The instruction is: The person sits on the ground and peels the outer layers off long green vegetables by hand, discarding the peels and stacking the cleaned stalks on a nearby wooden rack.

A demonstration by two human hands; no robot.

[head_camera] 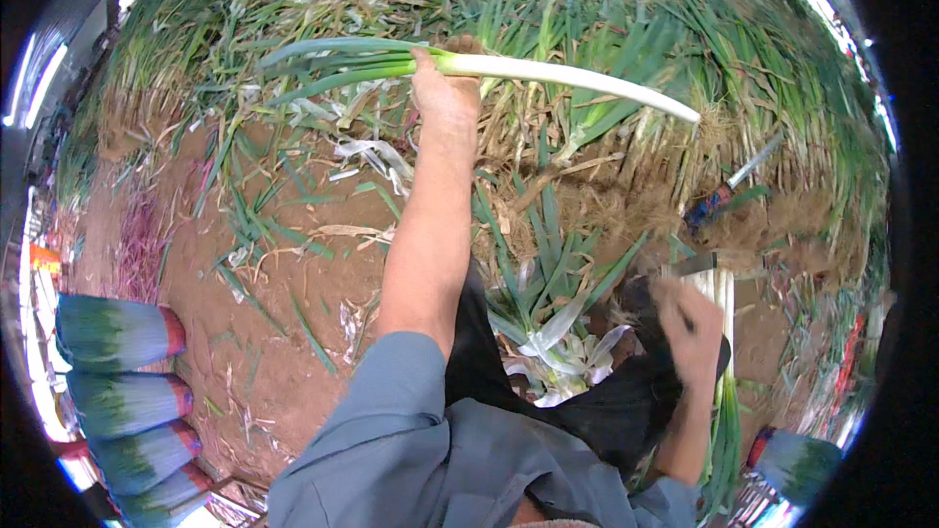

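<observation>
My left hand (449, 84) is closed around one long green onion (572, 78), where its white stalk meets the leaves. The onion lies crosswise above the ground, with its leaves to the left and its white root end to the right. Low at the right, my right hand (688, 326) is blurred, its fingers curled. Just above it shows a flat dark metal piece like a blade (693, 265); whether my fingers hold anything cannot be told. Beside that hand lie several green onions (725, 396), white ends up and leaves towards me.
A wide heap of unpeeled green onions (638, 44) with roots spans the far side. Loose leaves and peelings (557, 337) lie between my legs. A tool with a pale shaft (755, 160) rests at right. Wrapped onion bundles (121, 334) stand at left, another bundle (798, 466) at lower right.
</observation>
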